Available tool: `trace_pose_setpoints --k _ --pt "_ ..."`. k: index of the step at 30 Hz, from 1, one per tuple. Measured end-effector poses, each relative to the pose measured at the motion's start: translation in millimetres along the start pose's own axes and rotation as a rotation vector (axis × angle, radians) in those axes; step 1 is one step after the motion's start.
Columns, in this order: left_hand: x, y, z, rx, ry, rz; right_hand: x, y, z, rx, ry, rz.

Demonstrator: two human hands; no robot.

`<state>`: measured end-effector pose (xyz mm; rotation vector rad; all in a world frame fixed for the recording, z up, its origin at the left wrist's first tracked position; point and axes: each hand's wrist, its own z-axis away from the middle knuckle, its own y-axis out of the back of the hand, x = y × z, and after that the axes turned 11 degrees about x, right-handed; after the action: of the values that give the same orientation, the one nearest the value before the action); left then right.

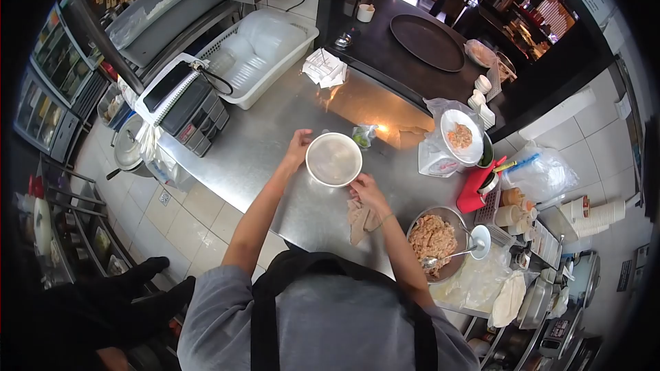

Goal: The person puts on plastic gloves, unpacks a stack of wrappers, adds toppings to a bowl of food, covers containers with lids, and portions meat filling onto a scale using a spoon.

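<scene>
A round takeaway tub point(333, 159) with a pale translucent lid is between my hands over the steel counter. My left hand point(299, 148) grips its left rim, fingers bent against the edge. At the lower right of the rim, my right hand point(369, 192) has its fingers closed on the tub. Just beyond it lies a small clear bag with something green inside point(363, 136). A brown cloth point(359, 221) rests beside my right wrist. To the right of my right forearm stands a metal bowl of minced meat mixture point(433, 239), with a metal spoon point(429, 262) in it.
Back right, a bowl with minced mixture point(459, 135) sits on a white scale point(437, 165). A white basket of plastic containers point(247, 99) and a label or receipt machine point(185, 110) stand left. Papers point(324, 67) lie behind; a dark tray point(427, 42) is on the pass shelf. Another person's dark sleeve point(137, 271) shows lower left.
</scene>
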<state>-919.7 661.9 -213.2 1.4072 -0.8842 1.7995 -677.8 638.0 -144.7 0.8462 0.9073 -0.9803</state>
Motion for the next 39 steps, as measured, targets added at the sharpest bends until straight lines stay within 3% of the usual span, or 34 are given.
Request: trace_pose_setpoints --k 2,5,6,9,12,15,16,17,18,20,21,23,24,25,27,29,33,36,39 --pt "-5 -2 6 0.147 -0.152 -0.190 16 5 -23 -0.022 0.069 0.168" --pt "-4 6 5 0.230 -0.338 -0.101 37 8 -51 0.234 0.343 0.080" --pt "12 1 22 0.195 -0.060 0.249 29 8 -47 0.209 0.214 -0.183" --pt "22 -24 64 -0.013 0.004 0.660 16 -39 -25 0.021 0.027 -1.061" --pt "-3 -25 63 -0.004 -0.035 0.433 8 -42 -19 -0.034 0.048 -1.014" --pt "4 -16 71 0.027 -0.038 0.189 -10 6 -33 -0.017 -0.349 -1.045" --pt "11 -11 70 0.074 -0.045 0.119 -24 29 -25 0.003 -0.173 -0.772" --pt "-30 3 31 0.233 0.020 0.145 -38 55 -19 0.032 -0.018 -0.488" --pt "-19 -3 37 0.573 -0.194 -0.116 -40 86 -27 0.130 0.227 -0.226" --pt "-15 -13 66 0.639 -0.157 -0.157 -55 150 -31 0.365 0.319 -0.407" --pt "-4 -22 87 0.578 -0.110 -0.124 -67 181 -29 0.557 0.386 -0.484" --pt "18 -45 129 0.479 -0.016 -0.060 -69 249 -56 0.998 0.589 -0.256" --pt "15 -48 128 0.469 -0.027 -0.032 -55 283 -80 1.234 0.713 0.067" --pt "9 -45 124 0.464 -0.034 -0.008 -56 306 -73 1.236 0.717 0.091" --pt "10 -33 113 0.402 -0.053 -0.018 -79 317 -30 0.952 0.456 -0.298" --pt "22 -13 110 0.288 -0.062 -0.096 -80 331 -14 0.737 0.453 -0.251" --pt "66 -8 124 0.289 -0.146 -0.490 -87 308 15 0.721 0.876 -0.173" --pt "64 -8 128 0.459 -0.756 -0.912 -90 284 41 0.717 0.954 -0.195" --pt "119 -45 170 0.379 -0.818 -0.915 -119 255 90 0.786 1.068 -0.030"
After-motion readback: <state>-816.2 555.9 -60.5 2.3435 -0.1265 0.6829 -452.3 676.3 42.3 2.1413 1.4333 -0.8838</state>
